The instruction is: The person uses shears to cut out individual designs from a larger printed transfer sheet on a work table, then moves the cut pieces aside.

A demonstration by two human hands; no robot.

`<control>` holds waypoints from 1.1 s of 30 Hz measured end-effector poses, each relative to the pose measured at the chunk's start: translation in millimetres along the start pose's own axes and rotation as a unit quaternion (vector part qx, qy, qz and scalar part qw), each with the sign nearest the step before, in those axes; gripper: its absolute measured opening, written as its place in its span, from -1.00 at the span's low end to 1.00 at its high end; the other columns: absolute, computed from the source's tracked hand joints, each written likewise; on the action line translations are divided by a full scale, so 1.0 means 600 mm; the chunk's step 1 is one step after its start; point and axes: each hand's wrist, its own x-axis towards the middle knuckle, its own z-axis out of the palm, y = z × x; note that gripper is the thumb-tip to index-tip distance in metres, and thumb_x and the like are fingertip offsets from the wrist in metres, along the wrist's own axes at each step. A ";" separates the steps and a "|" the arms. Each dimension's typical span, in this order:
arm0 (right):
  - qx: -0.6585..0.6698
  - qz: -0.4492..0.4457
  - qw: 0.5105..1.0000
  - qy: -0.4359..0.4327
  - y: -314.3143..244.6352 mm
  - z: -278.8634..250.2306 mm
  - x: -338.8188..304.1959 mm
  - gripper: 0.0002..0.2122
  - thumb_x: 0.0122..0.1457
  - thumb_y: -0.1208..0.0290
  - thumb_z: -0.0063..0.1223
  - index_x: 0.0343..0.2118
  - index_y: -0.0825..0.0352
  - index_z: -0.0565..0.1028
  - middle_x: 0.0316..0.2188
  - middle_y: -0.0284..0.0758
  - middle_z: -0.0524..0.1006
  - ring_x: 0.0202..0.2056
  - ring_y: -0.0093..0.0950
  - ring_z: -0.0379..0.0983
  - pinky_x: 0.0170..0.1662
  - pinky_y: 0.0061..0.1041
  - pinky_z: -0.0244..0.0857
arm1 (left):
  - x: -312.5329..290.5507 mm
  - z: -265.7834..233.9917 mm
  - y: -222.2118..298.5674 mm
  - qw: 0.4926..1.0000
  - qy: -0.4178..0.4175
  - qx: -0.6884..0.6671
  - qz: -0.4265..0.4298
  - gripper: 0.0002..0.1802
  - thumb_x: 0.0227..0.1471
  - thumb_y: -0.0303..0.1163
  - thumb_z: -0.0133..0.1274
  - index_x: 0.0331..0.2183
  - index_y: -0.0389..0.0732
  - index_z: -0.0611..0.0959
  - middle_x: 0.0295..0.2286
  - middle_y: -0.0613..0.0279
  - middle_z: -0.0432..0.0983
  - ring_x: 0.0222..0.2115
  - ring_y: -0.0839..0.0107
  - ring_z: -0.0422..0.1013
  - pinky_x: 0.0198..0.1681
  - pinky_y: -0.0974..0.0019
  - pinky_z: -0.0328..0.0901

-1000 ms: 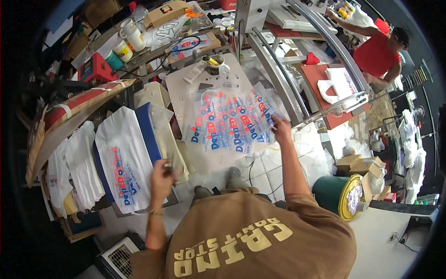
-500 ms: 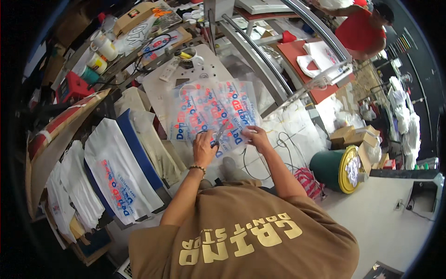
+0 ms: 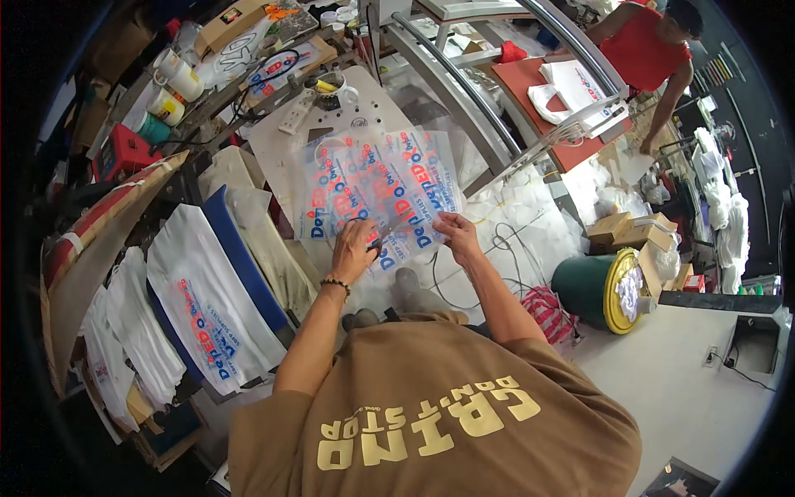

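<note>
Translucent plastic sheets (image 3: 406,178) with red and blue print lie overlapped in front of me, over the near part of a pale board (image 3: 273,149). My left hand (image 3: 354,250), a beaded bracelet at its wrist, is closed around the dark handles of a pair of scissors (image 3: 378,245). The blades lie against the print and are hard to make out. At the near right edge of the sheets, my right hand (image 3: 460,236) pinches the plastic between thumb and fingers.
White printed bags (image 3: 219,306) lie stacked at my left beside a blue panel (image 3: 248,253). A metal frame (image 3: 464,91) rises ahead. A green bin (image 3: 584,290) with a yellow rim stands at right, near loose cables (image 3: 505,240). Another person in red (image 3: 642,50) is beyond.
My right hand has closed on the sheet's edge. The scissors in my left hand have shifted slightly left against the sheets. The other person's arm has come down toward a pale sheet.
</note>
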 end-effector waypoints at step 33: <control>0.019 -0.015 0.998 -0.059 0.138 0.149 -0.132 -0.48 0.07 0.64 0.19 0.15 0.38 0.36 -0.18 -0.26 0.49 -0.35 -0.57 0.48 -0.18 -0.58 0.46 | -0.286 -0.060 0.104 0.904 -0.109 -0.201 -0.361 -0.49 -0.03 -0.16 0.29 -0.16 -0.31 0.55 -0.38 0.08 0.64 -0.40 0.41 0.56 -0.27 0.33 0.39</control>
